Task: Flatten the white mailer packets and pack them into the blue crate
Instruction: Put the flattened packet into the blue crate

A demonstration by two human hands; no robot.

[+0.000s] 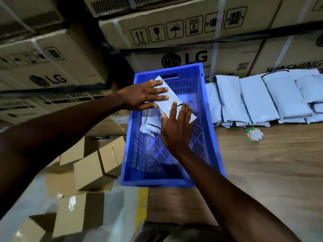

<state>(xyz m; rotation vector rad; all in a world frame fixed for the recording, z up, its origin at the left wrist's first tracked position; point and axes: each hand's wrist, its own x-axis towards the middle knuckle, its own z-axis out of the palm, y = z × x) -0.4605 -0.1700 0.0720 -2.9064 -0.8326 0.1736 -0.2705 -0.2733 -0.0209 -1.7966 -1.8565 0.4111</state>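
Both hands [157, 110] flat on a white packet [172, 97] — inside the blue crate [167, 180]

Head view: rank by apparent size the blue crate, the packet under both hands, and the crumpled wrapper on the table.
1. Blue crate, by far the largest.
2. Packet under the hands, partly covered.
3. Crumpled wrapper, smallest.
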